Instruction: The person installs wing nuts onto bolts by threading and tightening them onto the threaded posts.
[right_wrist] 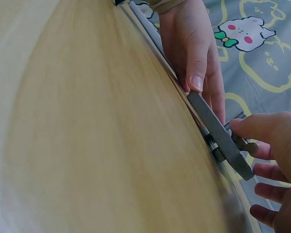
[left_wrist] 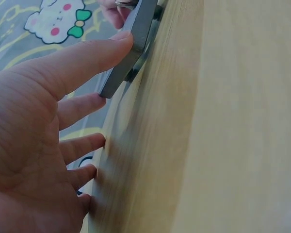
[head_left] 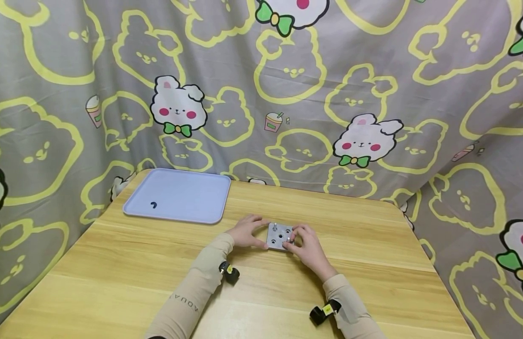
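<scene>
left hand [head_left: 247, 231] pinches metal plate [head_left: 279, 243], right hand [head_left: 308, 247] apparently a bolt [right_wrist: 252, 146]; only wrist views show feet [right_wrist: 218, 154] underneath.

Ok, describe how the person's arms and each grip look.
The left sleeve and right sleeve are beige; the left bears dark lettering that seems to read AQUA. A left black device and a right black device sit against them, each with a yellow label. The left grip and right grip wear no gloves.
</scene>
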